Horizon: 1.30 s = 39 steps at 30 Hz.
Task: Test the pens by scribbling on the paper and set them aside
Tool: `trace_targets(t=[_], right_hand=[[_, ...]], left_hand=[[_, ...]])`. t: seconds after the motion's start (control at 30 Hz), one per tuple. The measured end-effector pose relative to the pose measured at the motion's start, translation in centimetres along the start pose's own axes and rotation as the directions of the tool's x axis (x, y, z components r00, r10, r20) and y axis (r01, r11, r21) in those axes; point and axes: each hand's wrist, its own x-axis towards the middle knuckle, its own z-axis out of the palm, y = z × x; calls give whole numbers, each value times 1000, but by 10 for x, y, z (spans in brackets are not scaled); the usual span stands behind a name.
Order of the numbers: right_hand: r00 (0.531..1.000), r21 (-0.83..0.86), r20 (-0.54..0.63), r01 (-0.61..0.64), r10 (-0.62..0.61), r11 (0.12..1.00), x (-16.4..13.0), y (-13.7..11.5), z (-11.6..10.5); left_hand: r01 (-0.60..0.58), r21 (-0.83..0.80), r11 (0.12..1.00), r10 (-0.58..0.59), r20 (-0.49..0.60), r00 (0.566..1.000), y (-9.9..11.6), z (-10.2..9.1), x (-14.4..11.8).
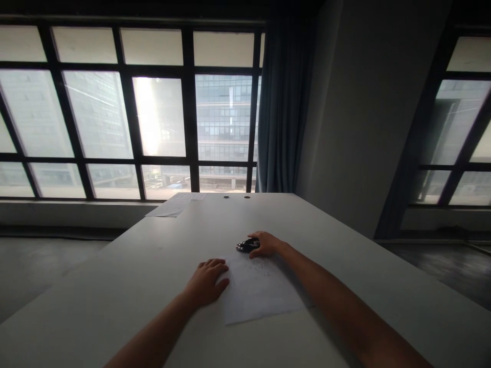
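Observation:
A sheet of white paper (257, 296) with handwriting near its top lies on the white table in front of me. My left hand (209, 278) rests on the sheet's left edge, fingers stretched out and thumb apart, holding nothing. Beyond the top of the paper, my right hand (266, 244) has its thumb and fingers around a bundle of what look like black pens (244, 246). Their shiny ends point left. The palm hides the other ends, and I cannot tell whether the bundle touches the table.
More white papers (169, 207) lie at the table's far left corner. Two dark round holes (226, 197) are set near the far edge of the white table (153, 286). Past it are large windows, a blue curtain (282, 112) and a grey pillar (345, 122).

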Motion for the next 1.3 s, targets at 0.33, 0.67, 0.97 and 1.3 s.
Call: trace_targets(t=[0.33,0.67,0.97,1.3], right_hand=[[1000,-1,8,7,-7,1000,-3,-3,-1],[998,-139,-35,47,-53,989,-10,-7,4],[993,-120,-65,93,-101,988,-12,-17,9],[959,-162,-282,-12,-34,987,-40,3,12]], left_hand=[[5,-43,999,-5,2,1000,-2,1,-1],[-2,-33,999,2,-2,1000,-3,2,0],[6,-37,999,-6,0,1000,-2,3,1],[12,-26,1000,-11,20,1000,-2,1,0]])
